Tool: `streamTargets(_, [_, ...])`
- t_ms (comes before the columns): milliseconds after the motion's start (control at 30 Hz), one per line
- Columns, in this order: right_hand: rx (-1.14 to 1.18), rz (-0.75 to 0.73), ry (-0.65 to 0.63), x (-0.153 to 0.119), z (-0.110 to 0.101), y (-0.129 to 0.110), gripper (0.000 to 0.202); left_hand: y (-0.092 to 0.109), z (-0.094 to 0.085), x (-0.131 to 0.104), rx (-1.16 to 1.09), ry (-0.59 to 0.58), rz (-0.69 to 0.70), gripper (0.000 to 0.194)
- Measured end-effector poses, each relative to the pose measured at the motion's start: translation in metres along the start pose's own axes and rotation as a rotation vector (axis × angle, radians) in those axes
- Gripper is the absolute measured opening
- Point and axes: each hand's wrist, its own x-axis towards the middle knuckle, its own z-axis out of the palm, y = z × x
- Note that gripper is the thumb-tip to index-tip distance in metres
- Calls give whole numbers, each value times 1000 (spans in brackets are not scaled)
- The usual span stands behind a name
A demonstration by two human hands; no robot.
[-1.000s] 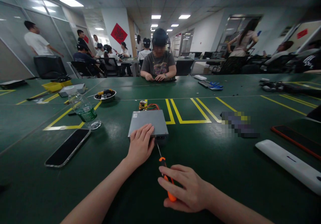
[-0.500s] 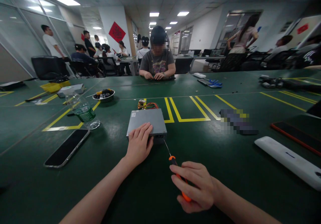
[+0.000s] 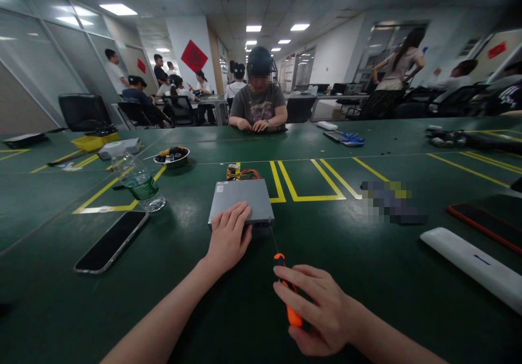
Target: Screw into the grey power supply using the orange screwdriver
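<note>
A grey metal computer power supply unit (image 3: pixel 240 196) lies flat on the green table, its bundled coloured cables (image 3: pixel 243 174) at the far side. My left hand (image 3: pixel 231 231) steadies it, fingers laid over the top cover and thumb against the near face. In my right hand (image 3: pixel 314 307) is a screwdriver (image 3: pixel 294 314) with an orange and black handle, gripped between thumb and fingers. Its thin shaft points away from me, the tip at the near right corner of the unit. Whether the tip sits in a screw cannot be made out.
To the left are a phone (image 3: pixel 112 242), a plastic bottle (image 3: pixel 143 186) and a metal bowl (image 3: pixel 172 160) of tools. A white device (image 3: pixel 468 261) lies at right. Yellow tape (image 3: pixel 318 197) marks the table (image 3: pixel 196 309). Across it sits a person (image 3: pixel 259 103).
The whole view has shifted slightly. The screwdriver handle has swung a little left and stands more in line with the shaft. My left hand stays on the power supply unit.
</note>
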Motion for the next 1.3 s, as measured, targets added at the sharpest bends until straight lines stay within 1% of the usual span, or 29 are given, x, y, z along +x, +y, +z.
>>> streamTargets(67, [12,-2,-32,1,0,-2,36,0,0,0,-4,-2,-1,38])
streamTargets(133, [19,-18,-37,1,3,-3,34,0,0,0,-15,-4,-7,37])
streamTargets(233, [11,-31,-19,-2,11,-5,32,0,1,-1,-29,1,-9,36])
streamTargets(300, [-1,-26,-33,-5,18,-6,33,-1,1,-1,-27,13,-2,36])
streamTargets(367, [-5,-2,-110,-8,22,-8,37,-2,1,-1,-22,25,4,37])
streamTargets(500, [-11,28,-355,-11,22,-6,46,-2,1,-1,-36,30,4,37])
streamTargets(567, [-14,-1,-402,-10,19,-4,47,-2,1,-2,-41,27,1,36])
streamTargets(633, [-11,-47,-356,-9,17,-1,45,-2,1,-2,-40,30,0,37])
streamTargets(733, [-28,-106,-205,-7,17,0,44,-2,1,-1,-39,30,3,37])
streamTargets(833, [-37,-78,-59,-8,19,0,44,-2,1,-2,-41,24,-2,37])
streamTargets(900, [-34,-34,8,-11,19,0,43,-2,1,-2,-44,17,-7,36])
streamTargets(933, [-29,-11,18,-13,18,0,43,-2,1,-2,-45,13,-9,36])
streamTargets(1000, [-6,23,-9,-18,17,1,46,-2,1,-2,-47,10,-8,37])
streamTargets(1067, [35,38,-67,-21,15,2,48,-2,1,-2,-52,16,-6,37])
streamTargets(1200, [27,-3,-189,-18,8,0,40,-2,2,-2,-62,29,0,38])
streamTargets(1233, [9,-13,-195,-16,6,-1,38,-2,2,-2,-60,29,2,38])
streamTargets(1300, [-12,-21,-163,-13,5,-2,38,-2,2,-2,-54,27,1,38])
